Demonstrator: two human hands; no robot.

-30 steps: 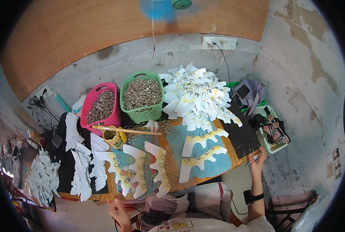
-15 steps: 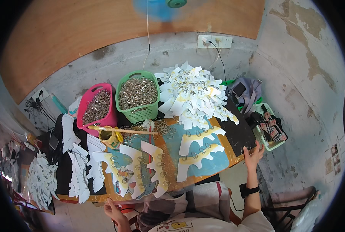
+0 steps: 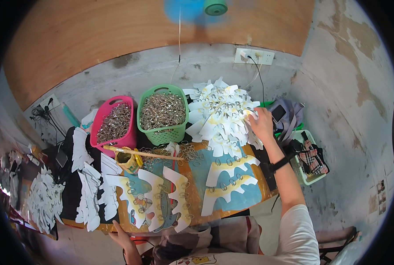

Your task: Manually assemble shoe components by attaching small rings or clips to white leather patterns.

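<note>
My right hand is at the right side of a heap of white cut-out pieces with yellow smears and metal rings. Its bent fingers close on the edge of a piece there, and the tips are partly hidden. My left hand rests at the table's front edge with its thumb stretched up, holding nothing. Between the hands, several curved white pieces with rings lie on the table: three upright ones left of the middle and two slanted ones to the right.
A pink basket and a green basket, full of metal rings, stand at the back. A wooden stick lies across a yellow pot. Plain white pieces lie left. A pale green basket and a purple bag are right.
My right hand has moved from the table's right front corner forward and left onto the heap. My left hand stays by the front edge, shifted slightly left. The whole view has shifted a little.
</note>
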